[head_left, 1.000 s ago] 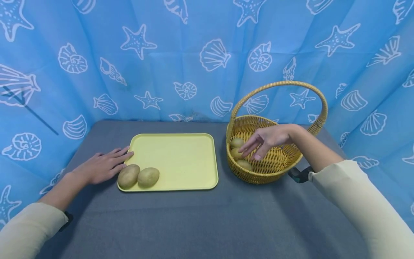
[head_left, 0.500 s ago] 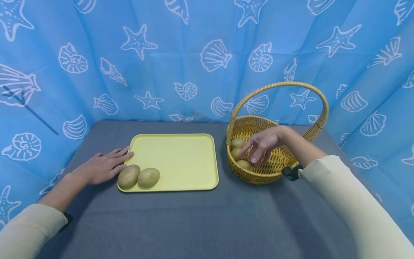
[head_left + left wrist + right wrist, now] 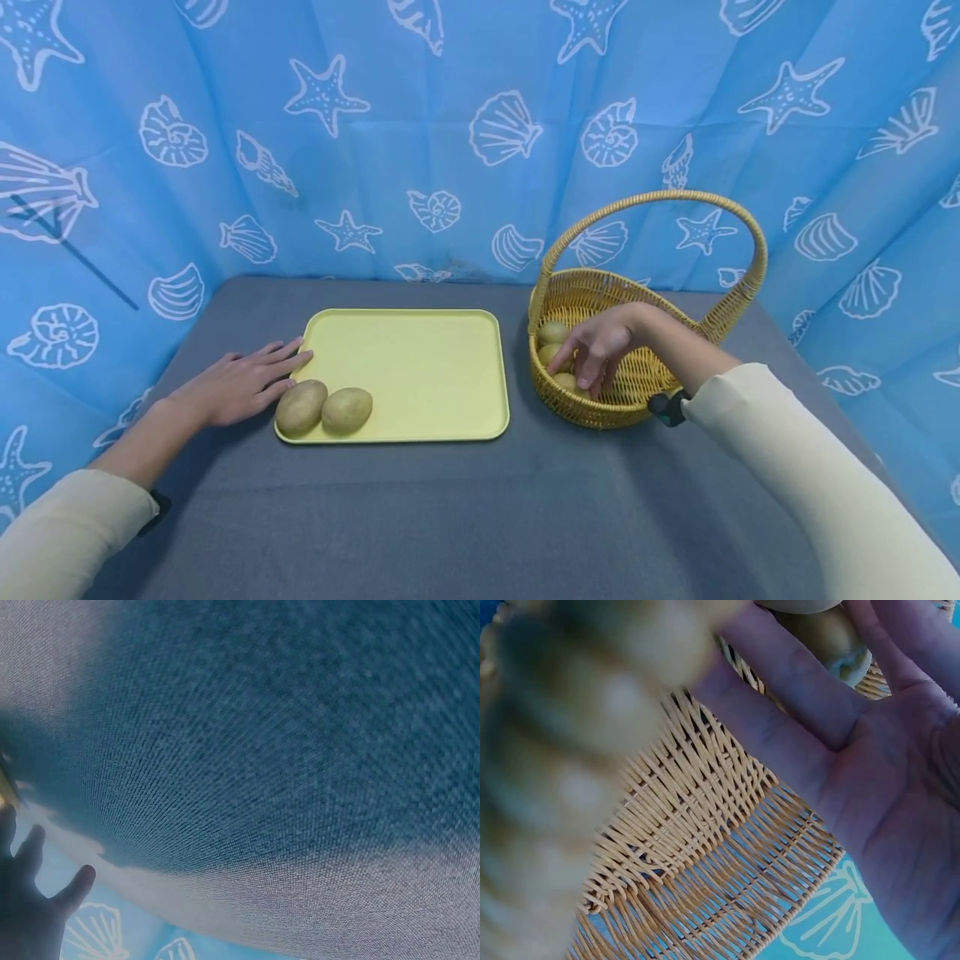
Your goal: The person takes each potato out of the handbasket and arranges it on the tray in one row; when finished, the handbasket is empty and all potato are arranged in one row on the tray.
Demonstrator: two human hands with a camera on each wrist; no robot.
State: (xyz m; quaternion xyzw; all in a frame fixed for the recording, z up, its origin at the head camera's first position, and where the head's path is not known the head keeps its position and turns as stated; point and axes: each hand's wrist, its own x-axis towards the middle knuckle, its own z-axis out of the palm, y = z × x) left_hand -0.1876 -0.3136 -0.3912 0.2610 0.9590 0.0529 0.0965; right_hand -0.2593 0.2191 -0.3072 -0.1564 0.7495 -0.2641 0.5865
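My left hand (image 3: 236,385) lies flat with spread fingers at the left edge of a yellow tray (image 3: 427,375), fingertips over its rim. Beside them on the tray sit two potatoes, one (image 3: 302,407) near the corner and another (image 3: 347,410) touching it. My right hand (image 3: 609,337) reaches into a wicker basket (image 3: 581,415), its fingers around the nearest potato (image 3: 564,381). Two more potatoes, a middle one (image 3: 548,354) and a far one (image 3: 553,332), line the basket's left wall. In the right wrist view the fingers look mostly straight, with a potato (image 3: 829,645) beyond them.
The basket's tall arched handle (image 3: 652,195) rises over the right hand; a blurred stretch of it (image 3: 570,750) fills the left of the right wrist view. A grey cloth (image 3: 420,525) covers the table. A blue shell-print curtain (image 3: 420,167) hangs behind.
My right hand has moved down and slightly left in the basket, bringing its fingers to the nearest potato. The left hand and the tray's potatoes stay put; the head view shifts slightly.
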